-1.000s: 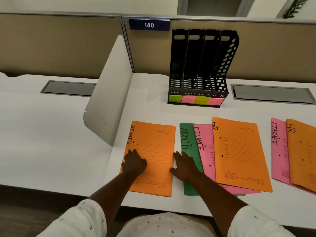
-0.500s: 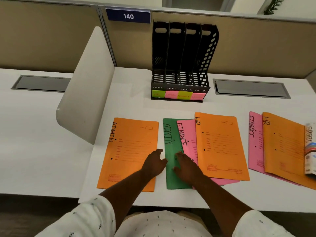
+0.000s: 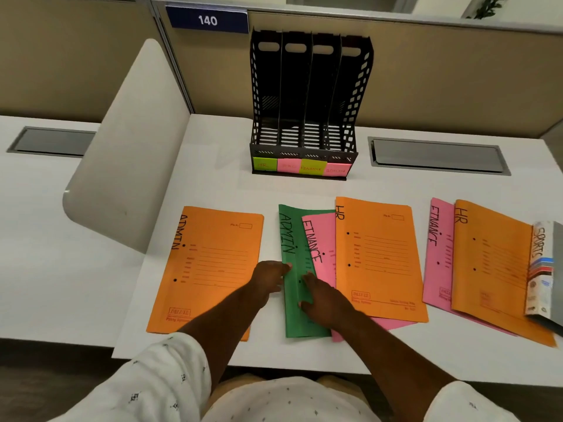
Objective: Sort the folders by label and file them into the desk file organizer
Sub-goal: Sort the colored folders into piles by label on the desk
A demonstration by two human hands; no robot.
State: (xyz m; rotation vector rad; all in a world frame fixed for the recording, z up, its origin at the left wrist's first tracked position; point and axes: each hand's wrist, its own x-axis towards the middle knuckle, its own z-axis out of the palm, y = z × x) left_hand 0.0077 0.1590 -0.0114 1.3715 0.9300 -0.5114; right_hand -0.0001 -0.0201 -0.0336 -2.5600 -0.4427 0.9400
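Green ADMIN folder (image 3: 291, 269) sits on the surface, half under the pink FINANCE folder (image 3: 323, 236). Right hand (image 3: 323, 300) fingers lie flat on it, left hand (image 3: 269, 278) fingers touch its edge, can't tell if pinching. Yank it out and the pink one probably drags along.

File organizer (image 3: 304, 102) at the back of the desk (image 3: 213, 187), folders (image 3: 380, 254) in a row before it.

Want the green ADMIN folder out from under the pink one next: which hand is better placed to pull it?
Left hand, probably: its fingertips sit at the uncovered left edge of the green ADMIN folder. The right hand lies on top, beside the pink FINANCE folder.
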